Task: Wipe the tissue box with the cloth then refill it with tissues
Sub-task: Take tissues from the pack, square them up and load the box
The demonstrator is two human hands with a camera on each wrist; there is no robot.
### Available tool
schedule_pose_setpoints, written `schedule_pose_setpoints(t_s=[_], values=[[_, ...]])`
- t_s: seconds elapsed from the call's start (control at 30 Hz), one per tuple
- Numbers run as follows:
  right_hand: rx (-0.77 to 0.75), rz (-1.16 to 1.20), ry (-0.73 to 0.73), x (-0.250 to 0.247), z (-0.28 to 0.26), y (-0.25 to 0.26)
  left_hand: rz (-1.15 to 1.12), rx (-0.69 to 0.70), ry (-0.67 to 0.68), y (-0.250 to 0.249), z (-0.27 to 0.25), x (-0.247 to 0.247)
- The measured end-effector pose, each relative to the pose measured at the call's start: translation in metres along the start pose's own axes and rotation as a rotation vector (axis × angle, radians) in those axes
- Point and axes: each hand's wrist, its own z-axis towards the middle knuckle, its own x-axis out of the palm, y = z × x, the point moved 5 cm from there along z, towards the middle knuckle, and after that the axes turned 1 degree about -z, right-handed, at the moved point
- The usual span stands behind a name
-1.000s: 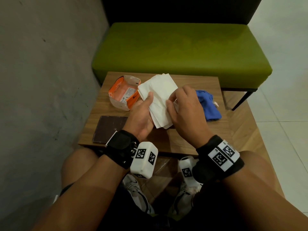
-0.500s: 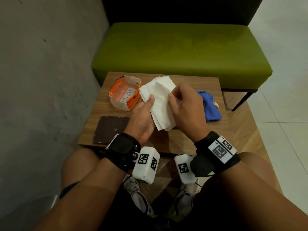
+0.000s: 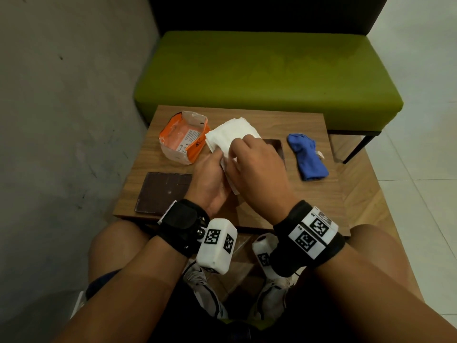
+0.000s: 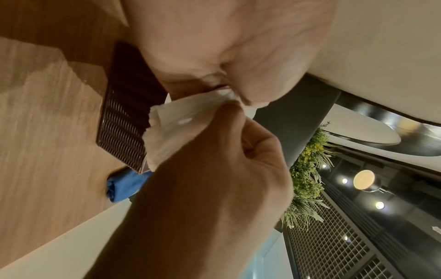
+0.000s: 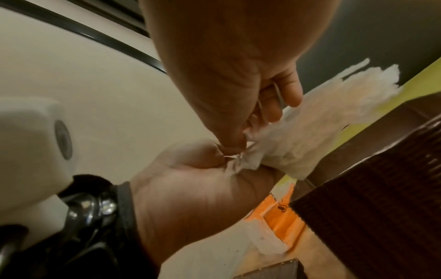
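Observation:
Both hands hold a white stack of tissues above the wooden table. My left hand grips the stack's near end from the left, thumb on top. My right hand pinches the same end from the right, and the right wrist view shows the tissues bunched there. The dark brown tissue box stands just behind my right hand, mostly hidden; its woven side shows in the left wrist view. A blue cloth lies crumpled at the right of the table.
An opened orange tissue packet sits at the table's back left. A flat dark brown panel lies at the front left. A green bench stands behind the table and a grey wall runs along the left.
My right hand has moved left, closer to my left hand, over the stack's near end. The tissues are now bunched between the hands, and part of the brown box shows behind my right hand.

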Motion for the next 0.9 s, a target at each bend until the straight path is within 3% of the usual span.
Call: schedule_pose_setpoints(t_s=[0.1,0.17,0.27,0.33,0.43,0.5,0.63,0.73,0.9], values=[[0.02,0.022,0.062,0.005,-0.003,-0.005,-0.051,-0.044,0.047,-0.001,-0.002,0.001],[0.052,0.111,0.021,-0.002,-0.006,-0.013,-0.077,-0.071,0.089,0.001,0.001,0.001],[0.221,0.29,-0.17,-0.02,-0.006,-0.037,-0.132,-0.065,0.116,0.003,0.005,-0.002],[0.386,0.324,-0.192,-0.026,-0.005,-0.057,-0.111,-0.049,0.088,0.006,0.007,-0.005],[0.586,0.513,0.058,-0.011,-0.005,-0.07,-0.075,-0.025,0.032,0.008,0.011,-0.008],[0.625,0.694,0.214,-0.001,-0.007,-0.059,-0.035,-0.011,0.014,0.007,0.011,-0.007],[0.722,0.857,0.187,-0.003,-0.007,-0.052,0.038,-0.019,-0.036,0.004,0.011,-0.004],[0.788,0.934,0.252,-0.002,-0.01,-0.056,0.079,-0.031,-0.089,-0.001,0.009,-0.005],[0.798,0.973,0.294,0.001,-0.008,-0.055,0.216,0.042,-0.129,-0.003,0.016,-0.002]])
